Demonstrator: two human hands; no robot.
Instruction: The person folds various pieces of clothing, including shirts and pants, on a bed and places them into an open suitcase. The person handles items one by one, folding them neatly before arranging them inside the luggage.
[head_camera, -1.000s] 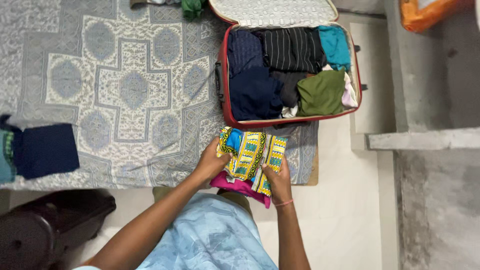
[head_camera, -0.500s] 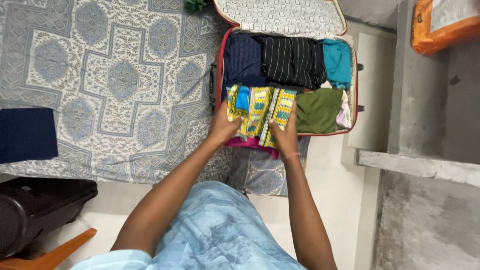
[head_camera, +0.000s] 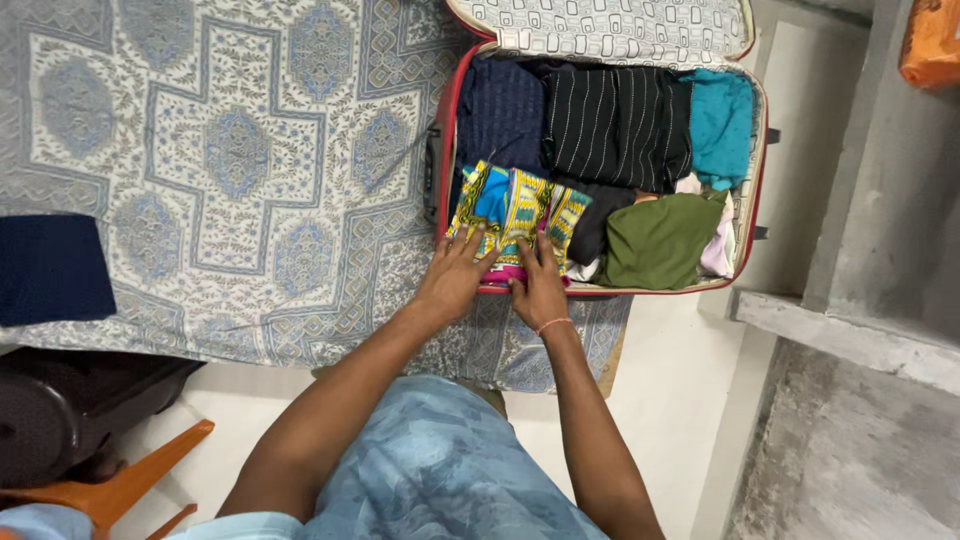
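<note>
Lowered into the red suitcase (head_camera: 445, 150), the patterned folded cloth (head_camera: 510, 205) lies under both flat, open hands (head_camera: 500, 280).

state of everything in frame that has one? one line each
suitcase: open, lid back, lying on the bed
patterned cloth: folded, in the suitcase's near left corner
left hand: flat, pressing the cloth
right hand: flat, pressing the cloth
green garment: folded, packed
navy cloth: folded, on the bed
</note>
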